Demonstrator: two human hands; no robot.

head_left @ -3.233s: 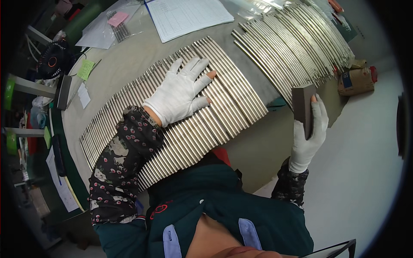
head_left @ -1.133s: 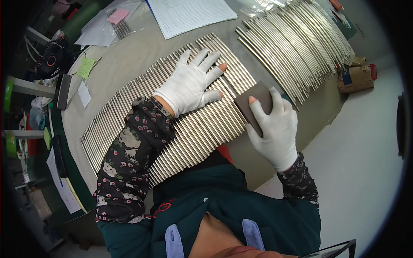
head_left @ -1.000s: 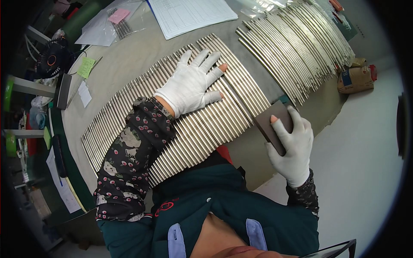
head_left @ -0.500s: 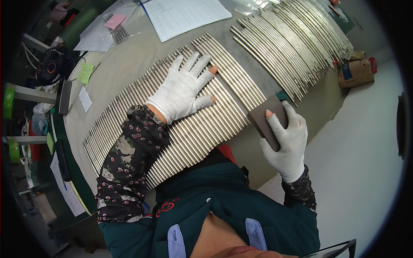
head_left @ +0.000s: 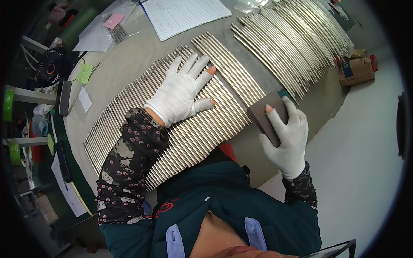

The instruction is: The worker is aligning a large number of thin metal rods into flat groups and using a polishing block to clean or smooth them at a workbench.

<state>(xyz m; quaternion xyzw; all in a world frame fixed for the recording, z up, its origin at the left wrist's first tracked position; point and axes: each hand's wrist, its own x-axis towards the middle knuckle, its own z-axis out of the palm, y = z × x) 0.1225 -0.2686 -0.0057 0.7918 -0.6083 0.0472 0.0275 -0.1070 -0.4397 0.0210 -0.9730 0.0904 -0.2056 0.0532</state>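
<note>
Left grip: spread flat over silvery metal rods
Right grip: clasping rectangular grey block
Rods: few parted, most together

Left hand: covers the middle stretch of several metal rods lying beneath its palm. Right hand: hides part of the dark block it grips. Beyond the left hand's fingertips: ruled sheet, cut off by the upper edge, its entries too small to read. Beyond the right hand: second rod group, likewise cropped at top.
</note>
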